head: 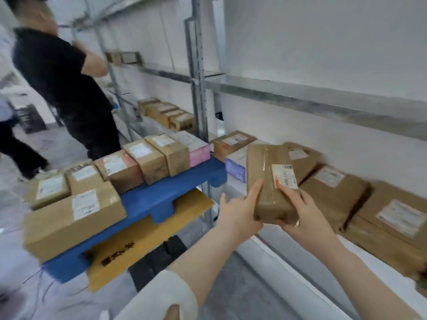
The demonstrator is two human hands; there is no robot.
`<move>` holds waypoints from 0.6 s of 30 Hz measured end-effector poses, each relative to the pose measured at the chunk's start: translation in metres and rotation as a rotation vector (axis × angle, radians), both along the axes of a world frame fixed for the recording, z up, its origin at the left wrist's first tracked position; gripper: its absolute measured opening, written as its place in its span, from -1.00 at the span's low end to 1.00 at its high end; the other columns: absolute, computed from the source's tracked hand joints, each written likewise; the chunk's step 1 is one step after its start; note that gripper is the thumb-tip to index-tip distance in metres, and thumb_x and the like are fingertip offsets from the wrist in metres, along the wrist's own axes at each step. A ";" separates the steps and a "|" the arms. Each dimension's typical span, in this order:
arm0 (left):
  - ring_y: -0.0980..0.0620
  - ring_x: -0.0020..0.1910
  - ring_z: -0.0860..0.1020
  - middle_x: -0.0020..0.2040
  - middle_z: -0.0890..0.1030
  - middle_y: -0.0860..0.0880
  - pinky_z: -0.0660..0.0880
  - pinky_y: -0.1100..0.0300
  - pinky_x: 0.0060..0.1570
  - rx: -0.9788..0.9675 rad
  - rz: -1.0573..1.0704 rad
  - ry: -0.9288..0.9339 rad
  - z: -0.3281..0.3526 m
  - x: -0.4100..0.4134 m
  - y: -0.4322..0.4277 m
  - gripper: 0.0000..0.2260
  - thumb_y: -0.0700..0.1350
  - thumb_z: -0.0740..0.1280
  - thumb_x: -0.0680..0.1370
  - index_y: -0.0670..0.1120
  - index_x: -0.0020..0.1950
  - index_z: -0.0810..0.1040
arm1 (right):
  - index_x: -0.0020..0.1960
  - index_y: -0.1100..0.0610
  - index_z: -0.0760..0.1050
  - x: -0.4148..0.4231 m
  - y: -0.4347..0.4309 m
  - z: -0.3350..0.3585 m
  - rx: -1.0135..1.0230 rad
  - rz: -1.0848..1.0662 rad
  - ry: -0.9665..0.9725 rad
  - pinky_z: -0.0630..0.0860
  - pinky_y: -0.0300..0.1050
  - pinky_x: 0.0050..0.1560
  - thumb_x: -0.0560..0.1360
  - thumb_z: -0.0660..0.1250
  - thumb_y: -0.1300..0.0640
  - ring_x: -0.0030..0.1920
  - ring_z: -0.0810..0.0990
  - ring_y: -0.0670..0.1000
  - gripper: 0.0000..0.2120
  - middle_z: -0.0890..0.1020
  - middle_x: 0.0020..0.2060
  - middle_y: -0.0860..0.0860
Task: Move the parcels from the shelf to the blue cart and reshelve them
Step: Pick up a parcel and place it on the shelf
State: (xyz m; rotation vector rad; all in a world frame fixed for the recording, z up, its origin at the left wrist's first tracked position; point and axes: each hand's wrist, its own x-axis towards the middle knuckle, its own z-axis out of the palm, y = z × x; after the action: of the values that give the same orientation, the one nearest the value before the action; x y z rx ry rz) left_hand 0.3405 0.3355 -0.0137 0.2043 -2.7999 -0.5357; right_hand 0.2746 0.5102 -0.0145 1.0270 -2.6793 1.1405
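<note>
Both my left hand (pixel 240 204) and right hand (pixel 302 213) grip one brown parcel (pixel 270 181). Long axis points away from me. Blue cart (pixel 161 195) lies left, shelf (pixel 300 257) right.

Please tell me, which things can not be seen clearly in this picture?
- Head view: text on the held parcel's label is too small and blurred.
- Its underside is hidden by the left hand and right hand.
- Brown parcels on the white shelf are cut by the right edge.
- Blue cart: base hidden below.
</note>
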 end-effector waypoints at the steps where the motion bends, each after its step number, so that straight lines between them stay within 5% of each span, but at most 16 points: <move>1: -0.10 0.09 0.53 0.05 0.62 0.02 0.18 -0.20 0.35 -0.004 0.038 0.001 -0.003 0.008 -0.022 -0.20 -0.01 0.30 0.45 0.17 0.54 -0.13 | 0.47 -0.19 0.19 0.000 -0.025 -0.004 -0.013 0.054 0.001 0.40 -0.13 0.23 0.34 0.51 0.16 0.31 0.41 0.03 -0.17 0.28 0.41 0.04; 5: -0.11 -0.02 0.58 0.06 0.62 -0.04 0.43 -0.01 0.03 0.030 0.172 0.019 -0.020 0.037 -0.083 -0.21 0.05 0.31 0.47 0.19 0.53 -0.15 | 0.47 -0.09 0.23 0.003 -0.101 -0.023 -0.021 0.204 -0.019 0.38 -0.10 0.29 0.33 0.53 0.19 0.33 0.36 0.03 -0.19 0.30 0.39 0.07; 10: -0.02 -0.07 0.58 0.08 0.60 -0.02 0.44 0.15 -0.20 0.073 0.319 0.022 -0.043 0.072 -0.131 -0.18 0.09 0.33 0.47 0.22 0.51 -0.21 | 0.39 -0.33 0.12 0.006 -0.169 -0.042 0.006 0.388 -0.013 0.25 -0.56 0.05 0.31 0.52 0.22 0.18 0.36 -0.17 -0.11 0.34 0.31 -0.02; 15: -0.02 -0.11 0.57 0.02 0.60 -0.03 0.53 0.08 -0.15 0.125 0.498 -0.018 -0.069 0.095 -0.156 -0.14 0.06 0.32 0.48 0.26 0.46 -0.32 | 0.44 -0.31 0.12 0.006 -0.220 -0.058 0.084 0.563 -0.093 0.42 -0.08 0.27 0.35 0.50 0.18 0.34 0.34 -0.02 -0.14 0.24 0.41 -0.04; 18: -0.01 -0.09 0.58 0.04 0.60 -0.03 0.54 0.09 -0.11 0.145 0.573 -0.045 -0.084 0.097 -0.166 -0.11 0.08 0.32 0.49 0.34 0.37 -0.43 | 0.45 -0.27 0.12 -0.002 -0.243 -0.070 0.113 0.661 -0.114 0.38 -0.12 0.32 0.37 0.50 0.15 0.38 0.33 -0.01 -0.17 0.22 0.43 -0.06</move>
State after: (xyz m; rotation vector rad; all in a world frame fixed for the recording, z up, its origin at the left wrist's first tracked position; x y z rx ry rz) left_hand 0.4376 0.1693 -0.0972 1.0159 -2.5622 -0.5862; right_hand 0.2723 0.2667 -0.0844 2.0203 -2.5703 1.1491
